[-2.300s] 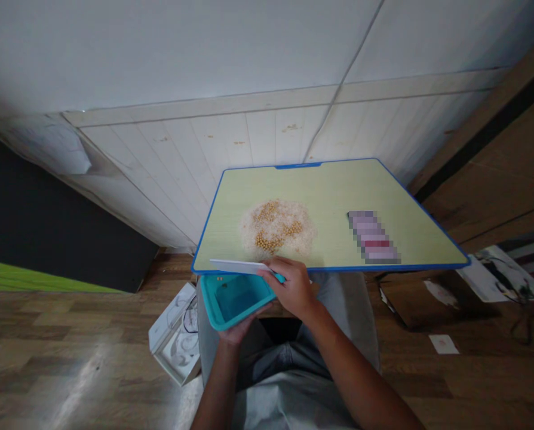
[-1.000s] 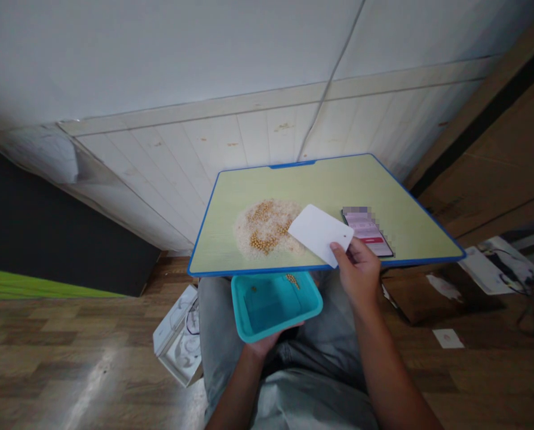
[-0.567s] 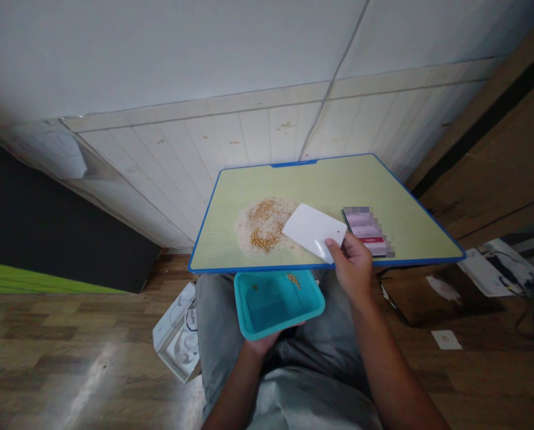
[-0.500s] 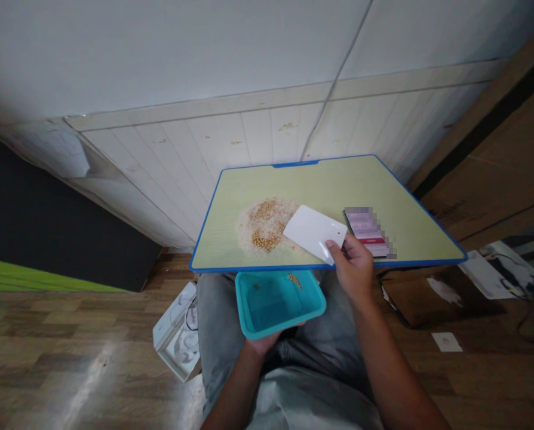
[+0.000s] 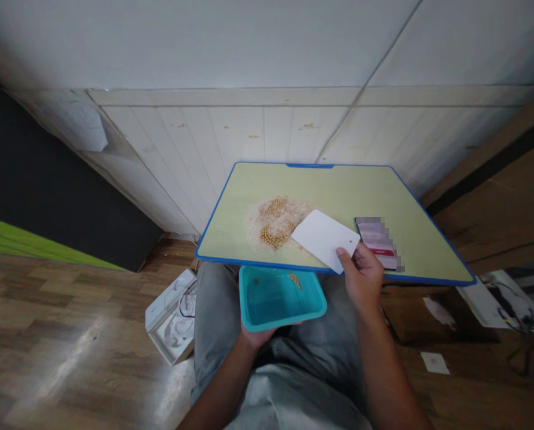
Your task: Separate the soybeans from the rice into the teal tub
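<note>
My left hand [image 5: 257, 337] grips a teal plastic tub [image 5: 282, 327] from below, over my lap and just under the table's near edge; most of its fingers are hidden beneath. A few yellow beans lie inside the tub, near its far right corner. Between the thumb and fingers of my right hand [image 5: 363, 272] is a white card [image 5: 324, 237] with a small hole. The card's far left edge is at the right side of a spread pile of rice-like pale grains [image 5: 289, 216], with yellow beans [image 5: 275, 239] among them.
The light green table [image 5: 352, 188] has a blue rim. A dark-edged flat item [image 5: 377, 245], partly pixelated, lies on its right side. An open white box [image 5: 172, 322] stands on the floor at left. A cardboard box [image 5: 414, 322] is under the table at right.
The view has tilted and shifted slightly, so the table sits further right. Both hands keep their holds, and the tub and card stay nearly the same relative to the table.
</note>
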Demonstrator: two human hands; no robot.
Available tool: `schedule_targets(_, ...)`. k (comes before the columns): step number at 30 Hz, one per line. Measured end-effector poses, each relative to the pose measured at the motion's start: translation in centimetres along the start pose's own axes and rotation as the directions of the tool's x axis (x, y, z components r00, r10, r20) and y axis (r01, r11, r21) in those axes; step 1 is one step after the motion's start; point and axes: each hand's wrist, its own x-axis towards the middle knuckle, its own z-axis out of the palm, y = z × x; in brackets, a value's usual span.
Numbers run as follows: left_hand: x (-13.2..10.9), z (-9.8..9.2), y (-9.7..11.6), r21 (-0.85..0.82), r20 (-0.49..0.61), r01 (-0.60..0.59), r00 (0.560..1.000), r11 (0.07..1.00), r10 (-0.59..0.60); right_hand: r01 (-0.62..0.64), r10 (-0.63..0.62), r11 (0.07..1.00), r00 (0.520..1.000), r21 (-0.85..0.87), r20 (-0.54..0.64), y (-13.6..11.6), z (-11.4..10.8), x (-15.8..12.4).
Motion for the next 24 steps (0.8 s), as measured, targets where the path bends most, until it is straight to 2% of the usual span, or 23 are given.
schedule_targets(6,-1.1,2.8,0.5,-0.064,-0.032,-0.024,0.999,0.998,0.022,-0.008,0.008,1.0,1.0,-0.008,-0.018,0.0,0.0,-0.1)
schedule_targets(10,-1.7,4.6,0.6,-0.036,-0.14,-0.029,0.99,0.999,0.023,-0.016,0.016,1.0,1.0,-0.005,-0.011,0.0,0.0,-0.1)
schedule_targets(14,-1.6,4.4,0.5,-0.041,-0.153,-0.029,0.988,0.999,0.022,-0.012,0.012,1.0,1.0,0.002,-0.023,-0.1,0.0,-0.1)
schedule_targets(16,-1.4,3.7,0.2,-0.032,-0.13,-0.036,0.991,0.999,0.032,-0.012,0.012,1.0,1.0,0.0,-0.024,-0.2,0.1,-0.2)
schedule_targets(19,-1.0,2.7,-0.4,0.002,0.001,-0.044,0.999,0.999,0.044,-0.015,0.015,1.0,1.0,-0.003,-0.024,-0.2,0.0,-0.2)
schedule_targets(21,-0.9,2.4,-0.9,0.014,0.085,-0.043,0.995,0.999,0.042,-0.014,0.014,1.0,1.0,0.001,-0.025,-0.2,-0.1,-0.2)
schedule_targets(24,-0.8,2.6,-1.3,0.019,0.124,-0.033,0.992,0.999,0.031,-0.015,0.015,1.0,1.0,0.015,-0.023,-0.2,-0.1,-0.1)
